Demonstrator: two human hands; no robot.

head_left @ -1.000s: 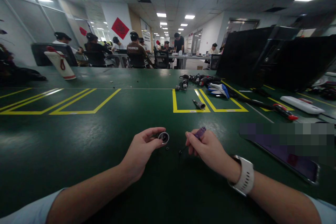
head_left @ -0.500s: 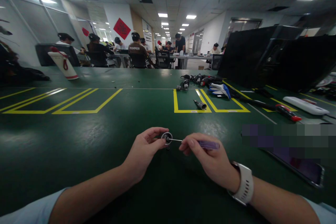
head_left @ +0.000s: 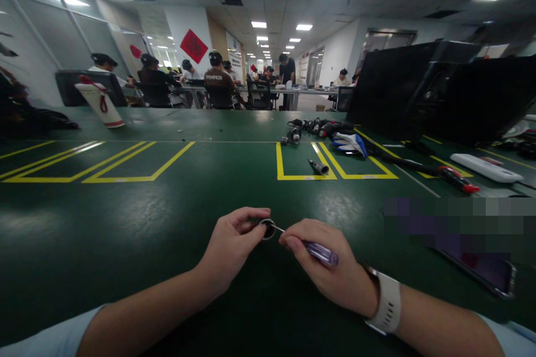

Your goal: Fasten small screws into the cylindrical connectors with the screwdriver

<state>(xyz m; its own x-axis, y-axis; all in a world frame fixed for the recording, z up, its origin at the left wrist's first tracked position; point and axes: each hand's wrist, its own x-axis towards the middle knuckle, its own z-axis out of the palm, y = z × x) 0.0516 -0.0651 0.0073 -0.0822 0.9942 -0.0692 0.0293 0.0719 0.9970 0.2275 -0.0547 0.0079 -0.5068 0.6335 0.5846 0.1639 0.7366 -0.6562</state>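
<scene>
Between the thumb and fingers of my left hand (head_left: 234, 242) is a small round metal part (head_left: 268, 229), its ringed opening turned toward my right hand. My right hand (head_left: 320, 259) is closed around a screwdriver (head_left: 321, 252) with a purple see-through handle. The thin shaft slants up and left, and its tip reaches into the ring; what the tip touches inside is too small to make out. Both hands are low over the green table (head_left: 167, 223). Farther off, a grey cone-shaped metal part (head_left: 320, 168) lies inside a yellow-taped box.
Several dark metal parts (head_left: 296, 134) are heaped at the back, beside a blue and white glove (head_left: 350, 144). A red-and-black handled tool (head_left: 458, 179), a white device (head_left: 486, 169) and a phone (head_left: 477, 268) lie right. A white cup (head_left: 101, 103) stands back left; people sit beyond.
The screwdriver's handle has swung down and left, so its shaft now tilts upward toward the ring. My right hand has come nearer my left hand, and the ring sits slightly lower.
</scene>
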